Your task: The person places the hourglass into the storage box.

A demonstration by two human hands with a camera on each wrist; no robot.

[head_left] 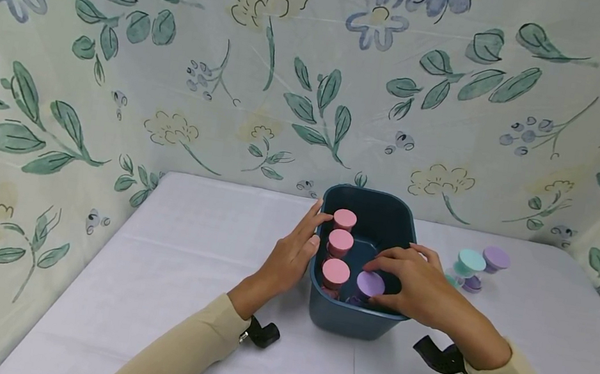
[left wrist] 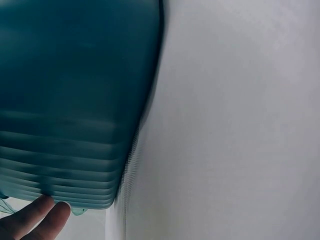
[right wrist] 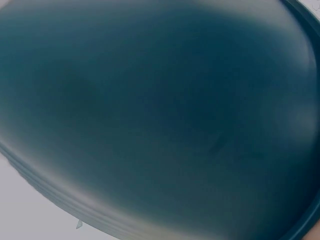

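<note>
A dark blue plastic bin (head_left: pixel 352 321) stands on the table with several sand timers in it. Three have pink caps and form a row along its left side, a pink sand timer (head_left: pixel 341 242) in the middle. My right hand (head_left: pixel 424 289) reaches over the bin's right rim and pinches the cap of a purple sand timer (head_left: pixel 370 284) near the front inside. My left hand (head_left: pixel 290 253) lies with extended fingers against the bin's left wall; two fingertips (left wrist: pixel 60 212) show by the ribbed side in the left wrist view. Bin wall (right wrist: pixel 150 125) fills most of the right wrist view.
To the right of the bin, a teal sand timer (head_left: pixel 471 260) and another purple sand timer (head_left: pixel 495 259) stand close together on the white tablecloth (head_left: pixel 197 249). Behind the table hangs a floral cloth (head_left: pixel 315 86).
</note>
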